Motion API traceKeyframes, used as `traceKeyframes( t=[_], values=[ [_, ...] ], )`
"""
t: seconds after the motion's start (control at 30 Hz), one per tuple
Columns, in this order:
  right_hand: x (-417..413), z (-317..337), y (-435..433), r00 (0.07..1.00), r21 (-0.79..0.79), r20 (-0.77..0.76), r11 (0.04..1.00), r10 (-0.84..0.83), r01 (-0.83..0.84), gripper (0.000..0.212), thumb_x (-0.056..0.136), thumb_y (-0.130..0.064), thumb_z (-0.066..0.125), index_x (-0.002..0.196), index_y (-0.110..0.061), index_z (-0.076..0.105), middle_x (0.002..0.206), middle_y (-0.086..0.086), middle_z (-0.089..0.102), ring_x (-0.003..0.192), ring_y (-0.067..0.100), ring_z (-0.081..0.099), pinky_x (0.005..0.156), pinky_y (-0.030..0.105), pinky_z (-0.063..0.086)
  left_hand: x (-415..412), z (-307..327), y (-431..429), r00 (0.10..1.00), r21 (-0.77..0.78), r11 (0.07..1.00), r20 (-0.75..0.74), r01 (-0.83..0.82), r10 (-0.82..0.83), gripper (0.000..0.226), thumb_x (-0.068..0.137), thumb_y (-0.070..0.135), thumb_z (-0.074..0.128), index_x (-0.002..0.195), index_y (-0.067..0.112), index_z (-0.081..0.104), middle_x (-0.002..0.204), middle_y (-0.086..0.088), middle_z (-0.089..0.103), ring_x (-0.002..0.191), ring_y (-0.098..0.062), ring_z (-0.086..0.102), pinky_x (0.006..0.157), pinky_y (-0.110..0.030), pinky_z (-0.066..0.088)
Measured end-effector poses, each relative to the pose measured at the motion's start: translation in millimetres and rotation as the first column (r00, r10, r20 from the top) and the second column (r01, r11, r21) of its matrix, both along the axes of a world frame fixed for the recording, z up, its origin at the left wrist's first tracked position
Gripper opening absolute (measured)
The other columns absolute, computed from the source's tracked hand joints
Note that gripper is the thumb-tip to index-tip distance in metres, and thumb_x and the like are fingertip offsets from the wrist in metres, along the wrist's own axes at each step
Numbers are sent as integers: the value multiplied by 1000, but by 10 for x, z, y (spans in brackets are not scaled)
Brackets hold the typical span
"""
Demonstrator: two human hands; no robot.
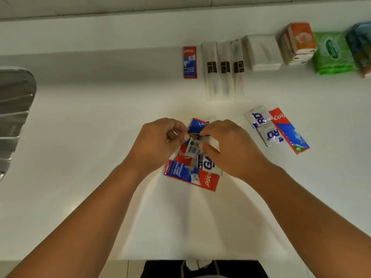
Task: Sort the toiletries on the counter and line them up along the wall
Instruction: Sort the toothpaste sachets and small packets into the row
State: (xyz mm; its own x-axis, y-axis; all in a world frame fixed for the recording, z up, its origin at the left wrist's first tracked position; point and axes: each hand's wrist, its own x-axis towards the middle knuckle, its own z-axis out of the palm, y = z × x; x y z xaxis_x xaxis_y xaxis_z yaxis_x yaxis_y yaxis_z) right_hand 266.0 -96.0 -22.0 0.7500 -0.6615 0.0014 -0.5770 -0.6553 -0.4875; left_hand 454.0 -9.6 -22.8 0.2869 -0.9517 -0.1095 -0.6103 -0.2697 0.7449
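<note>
At the middle of the white desk (84, 149) we work over a loose heap of sachets; our left hand (160, 141) and right hand (226, 147) each have their grip closed in a pinch on the small blue foil sachet (196, 126) at the heap's far edge. Beneath it a white barcode-printed sachet (193, 148), a white sachet with blue lettering (206, 162) and a long red-and-blue toothpaste sachet (190, 177) overlap one another. To do this step well, we judge it best to free one piece at a time, held by its edges so the slippery foil below does not drag along; then we match it to its kind. Along the wall a narrow red toothpaste sachet (190, 62) already lies beside three white wrapped toothbrushes (224, 69), so toothpaste likely belongs at that left end; two white blue-lettered sachets (265, 127) and a broad red-and-white toothpaste sachet (289, 130) lie unsorted to the right, away from the wall.
</note>
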Motion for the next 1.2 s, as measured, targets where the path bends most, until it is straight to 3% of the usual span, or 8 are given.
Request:
traceKeyframes(
  t=[0.07,0.2,0.47,0.6,0.77,0.9,1.07,1.2],
  values=[
    [-102,-21,203,1000,12,-23,1000,19,-18,31,86,-31,68,113,-17,68,109,3,67,100,23,57,81,35,49,-41,-35,196,997,33,997,41,71,-73,17,88,27,75,104,22,71,98,12,67,87,-1,61,74,-12,49],
    [-231,-149,481,993,30,-101,997,68,-66,30,83,-32,70,109,-18,68,100,2,63,92,23,54,72,31,42,-59,-164,451,956,116,971,182,209,-228,32,81,28,82,111,24,71,108,5,65,99,-14,57,87,-33,47],
    [-227,-184,663,969,35,-243,998,52,-44,46,88,-41,65,129,-23,56,120,-1,55,108,19,51,88,33,48,-68,-238,596,902,195,946,300,260,-310,51,82,35,80,128,22,62,120,0,57,111,-16,53,92,-27,46],
    [-199,-191,676,967,27,-251,999,36,-30,31,90,-37,62,115,-19,62,112,1,55,102,21,51,82,33,48,-65,-237,555,850,183,924,364,335,-380,39,87,33,75,124,22,67,115,-1,59,107,-18,55,85,-22,40],
    [-208,-111,631,998,47,-54,998,-29,32,10,88,-21,64,93,-14,67,95,4,61,86,25,56,69,36,47,-36,-210,516,772,-65,911,559,406,-304,16,78,22,77,92,15,77,84,-3,69,74,-28,60,62,-30,43],
    [-172,15,489,992,13,63,994,-106,105,7,86,-17,67,92,-16,70,91,4,67,78,26,63,66,36,50,-10,-169,430,803,-188,906,554,379,-221,28,89,33,61,102,15,78,88,-1,68,74,-25,55,63,-29,43],
    [-8,177,215,952,93,207,974,-224,208,11,85,-14,68,94,-20,71,91,-2,69,76,16,63,73,35,54,52,-110,228,837,-171,931,511,323,-197,22,91,18,64,110,13,75,93,-6,69,81,-29,58,64,-34,48],
    [190,278,-50,919,213,229,938,-321,275,27,89,-17,69,113,-26,62,84,-13,61,70,-5,56,62,3,44,186,9,-14,900,-186,961,421,204,-109,19,93,20,69,108,11,76,94,-8,74,80,-25,64,71,-35,52]
  ],
)
